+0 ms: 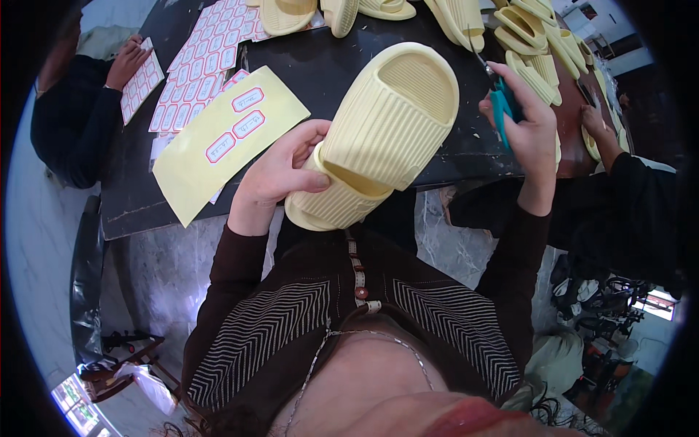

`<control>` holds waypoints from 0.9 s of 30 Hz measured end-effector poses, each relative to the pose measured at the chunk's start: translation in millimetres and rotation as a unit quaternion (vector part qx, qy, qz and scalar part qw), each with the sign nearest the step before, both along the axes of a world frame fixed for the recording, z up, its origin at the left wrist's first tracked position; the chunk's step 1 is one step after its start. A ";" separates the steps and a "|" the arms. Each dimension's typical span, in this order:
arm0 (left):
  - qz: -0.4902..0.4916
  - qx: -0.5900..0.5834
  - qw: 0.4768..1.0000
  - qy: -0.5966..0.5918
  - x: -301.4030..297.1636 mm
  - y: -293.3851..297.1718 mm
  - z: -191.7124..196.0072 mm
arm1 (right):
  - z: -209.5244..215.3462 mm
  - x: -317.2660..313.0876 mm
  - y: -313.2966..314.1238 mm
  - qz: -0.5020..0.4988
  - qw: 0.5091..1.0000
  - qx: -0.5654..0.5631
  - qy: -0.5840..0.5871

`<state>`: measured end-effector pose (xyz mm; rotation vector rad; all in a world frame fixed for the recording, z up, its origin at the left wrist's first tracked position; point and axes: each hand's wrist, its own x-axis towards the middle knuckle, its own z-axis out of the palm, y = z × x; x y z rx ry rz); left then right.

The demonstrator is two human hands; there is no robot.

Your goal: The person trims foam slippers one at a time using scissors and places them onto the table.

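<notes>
My left hand [285, 166] is closed on a pair of pale yellow ribbed slide slippers [393, 120], held tilted over the table's near edge. One slipper overlaps the other, and my thumb presses on the lower one. To their right, my right hand [533, 124] grips scissors [502, 113] with teal handles. The scissor blades point up and away, towards a slipper at the far side, and I cannot tell whether they touch it. Just left of my left hand lies a yellow backing sheet [193, 182] with a few red-bordered labels on it.
Sheets of red-bordered labels [207, 54] cover the dark table's [313, 80] far left. More yellow slippers [520, 33] lie along the far side and right. At left, another person's hand [127, 64] holds a label sheet; at right, another person's hand [597, 122] is near slippers.
</notes>
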<state>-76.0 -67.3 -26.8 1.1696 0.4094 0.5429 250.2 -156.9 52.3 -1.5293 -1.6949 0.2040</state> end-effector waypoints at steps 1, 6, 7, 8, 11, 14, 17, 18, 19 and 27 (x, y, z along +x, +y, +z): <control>-0.004 -0.001 1.000 0.004 0.0 -0.1 0.6 | 1.9 6.2 -1.8 0.024 0.997 -0.053 0.059; -0.013 0.008 1.000 0.012 -2.0 -0.4 0.4 | 7.1 16.7 0.3 0.144 0.986 -0.079 -0.020; -0.014 0.014 1.000 0.010 -2.1 -0.5 -0.1 | 10.1 18.3 0.8 0.142 0.987 -0.078 -0.017; -0.019 0.015 1.000 0.011 -1.0 0.0 0.5 | 17.0 19.9 -0.5 0.167 0.980 -0.105 -0.018; -0.025 0.022 0.999 0.008 -0.5 -0.1 0.4 | 31.5 25.3 1.2 0.220 0.963 -0.158 -0.016; -0.032 0.021 0.999 0.020 -1.0 -0.4 0.8 | 39.8 34.0 7.9 0.262 0.949 -0.131 -0.115; -0.039 0.029 0.998 0.032 -0.6 -0.2 1.8 | 48.7 40.3 11.5 0.272 0.943 -0.160 -0.103; -0.041 0.038 0.998 0.038 -0.4 -0.5 1.5 | 50.9 41.4 11.9 0.279 0.939 -0.175 -0.099; -0.043 0.047 0.997 0.044 -0.2 -0.7 1.2 | 52.5 41.4 12.3 0.277 0.939 -0.176 -0.099; -0.049 0.058 0.996 0.055 -1.3 0.5 -1.4 | 60.3 42.9 15.7 0.312 0.925 -0.191 -0.107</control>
